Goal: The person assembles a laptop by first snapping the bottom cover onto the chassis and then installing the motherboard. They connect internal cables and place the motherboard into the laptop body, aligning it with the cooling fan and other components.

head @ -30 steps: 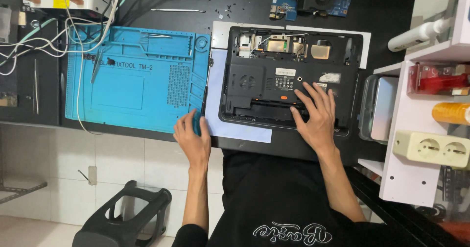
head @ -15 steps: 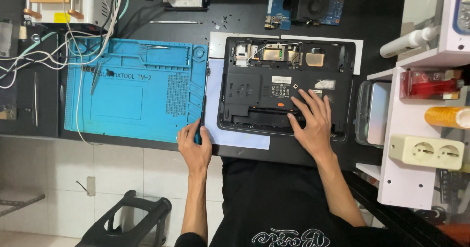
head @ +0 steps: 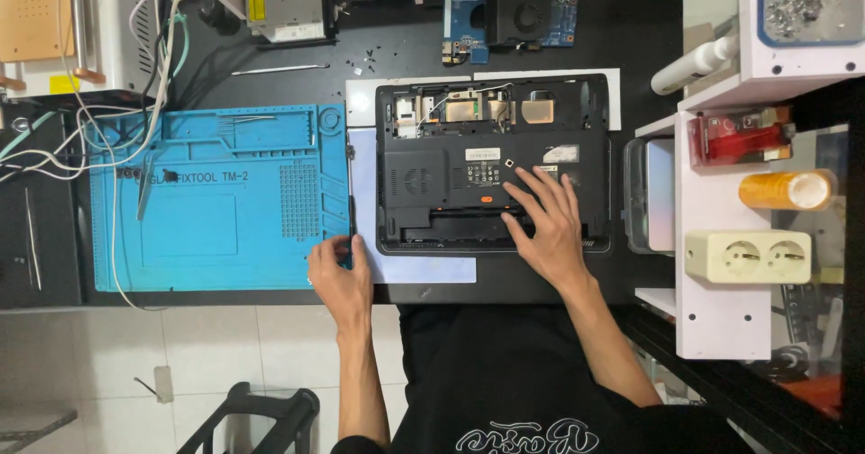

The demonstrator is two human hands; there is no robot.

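Since a second ago the left hand (head: 338,274) has closed on the slim dark tool (head: 350,224), lying lengthwise between blue mat (head: 216,238) and upturned laptop (head: 423,175), where the open right hand (head: 545,229) rests flat.

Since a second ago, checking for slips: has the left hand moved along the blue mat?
Barely: the left hand remains at the blue mat's lower right corner, beside the laptop base.

Bright, even overhead light; soft shadows, sharp focus, perhaps slight edge distortion.
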